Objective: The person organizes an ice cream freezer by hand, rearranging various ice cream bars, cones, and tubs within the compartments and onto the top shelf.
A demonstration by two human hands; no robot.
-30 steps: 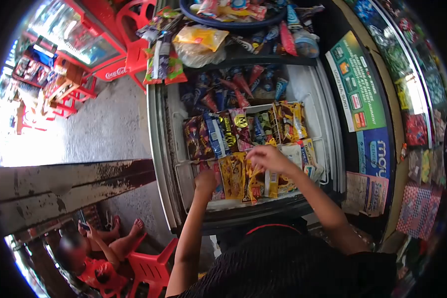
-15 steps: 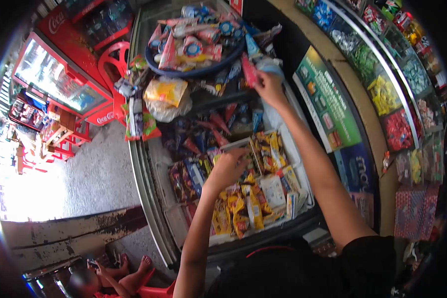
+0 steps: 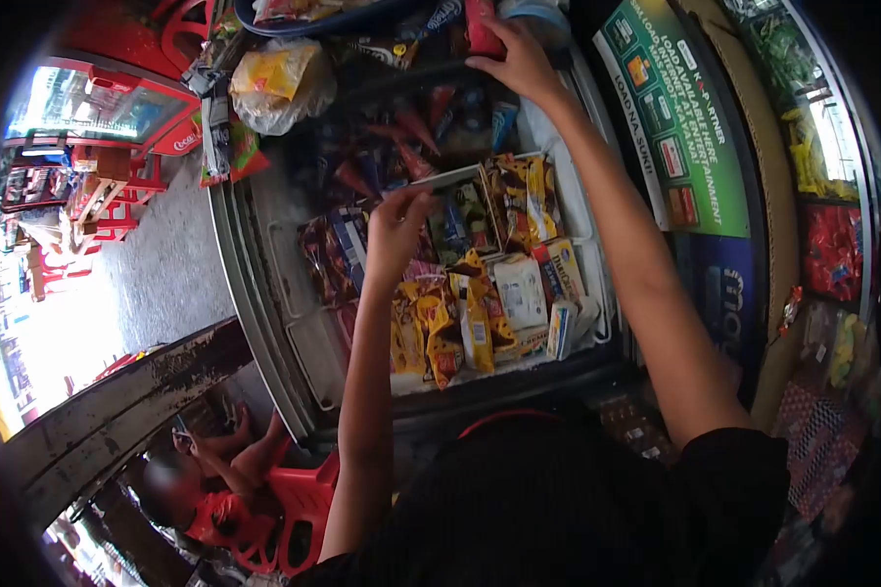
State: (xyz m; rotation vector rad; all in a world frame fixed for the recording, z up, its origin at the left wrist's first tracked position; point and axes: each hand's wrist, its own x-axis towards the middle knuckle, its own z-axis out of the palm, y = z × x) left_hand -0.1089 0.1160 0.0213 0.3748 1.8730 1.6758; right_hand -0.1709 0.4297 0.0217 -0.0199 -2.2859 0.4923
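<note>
At the top of the view my right hand is closed round a red-pink cone wrapper, beside a pale blue round item. My left hand hovers over the open freezer, its fingers curled together near the pink cones; whether something small is between them cannot be made out. Below it lie yellow and brown packets, with white boxes to their right. Blue cones stand farther back in the freezer.
A blue basin of packets sits at the top, beside a clear plastic bag. A green poster runs along the right. A person sits at lower left near a red chair. Sweets hang at right.
The view has tilted down, so the basin has slid up out of most of the frame. My left hand has moved left and its fingers have drawn together. My right hand keeps the pink cone.
</note>
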